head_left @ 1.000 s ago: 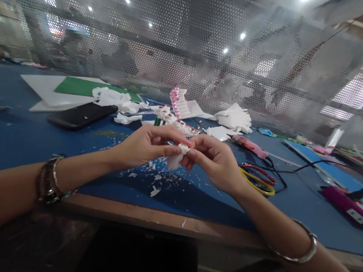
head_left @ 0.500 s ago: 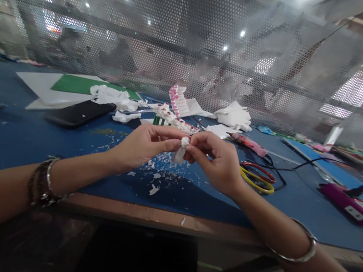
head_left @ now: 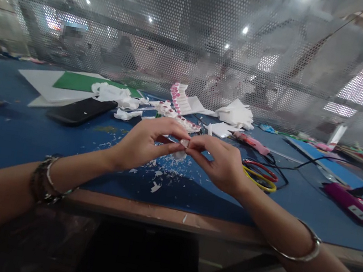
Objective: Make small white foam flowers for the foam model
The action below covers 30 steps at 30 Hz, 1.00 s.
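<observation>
Between my fingertips is a small white piece that looks like paper or tissue, partly hidden. My left hand pinches it from the left, thumb and fingers closed. My right hand pinches it from the other side, its fingertips meeting those of the left. Both hands hover over the blue table mat, where white paper scraps lie scattered. Just beyond the hands are small white flower-like pieces with dark red spots, and behind them a pleated white strip edged in pink.
Left of the hands lie a black phone, crumpled white tissue and a green sheet. To the right are a pink corded tool, a looped yellow cable, a stack of white sheets and a magenta power strip.
My fingers have shifted on the white piece, and its rounded top is now mostly covered by the fingertips. Both hands stay in nearly the same place.
</observation>
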Each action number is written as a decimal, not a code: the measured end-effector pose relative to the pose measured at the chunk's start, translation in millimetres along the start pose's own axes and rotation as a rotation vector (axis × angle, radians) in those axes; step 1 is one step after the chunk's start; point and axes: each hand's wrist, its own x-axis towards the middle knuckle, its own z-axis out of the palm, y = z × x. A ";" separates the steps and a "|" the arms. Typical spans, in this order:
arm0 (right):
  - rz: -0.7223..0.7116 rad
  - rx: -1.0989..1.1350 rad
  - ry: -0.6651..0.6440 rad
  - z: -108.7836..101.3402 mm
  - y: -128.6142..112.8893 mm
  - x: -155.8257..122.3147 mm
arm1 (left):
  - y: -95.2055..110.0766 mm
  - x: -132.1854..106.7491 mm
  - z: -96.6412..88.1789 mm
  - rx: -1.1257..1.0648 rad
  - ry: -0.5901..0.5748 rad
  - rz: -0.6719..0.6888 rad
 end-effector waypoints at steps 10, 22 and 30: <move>-0.050 -0.121 -0.040 -0.9 5.6 -1.9 | -1.3 0.4 -5.3 0.336 0.006 0.227; 0.525 -0.450 -0.019 -60.6 77.8 -10.2 | -1.9 -0.5 -8.5 0.386 0.000 0.247; 0.707 -0.484 -0.275 -34.7 121.1 -33.8 | -2.3 -3.4 -6.6 0.395 -0.002 0.197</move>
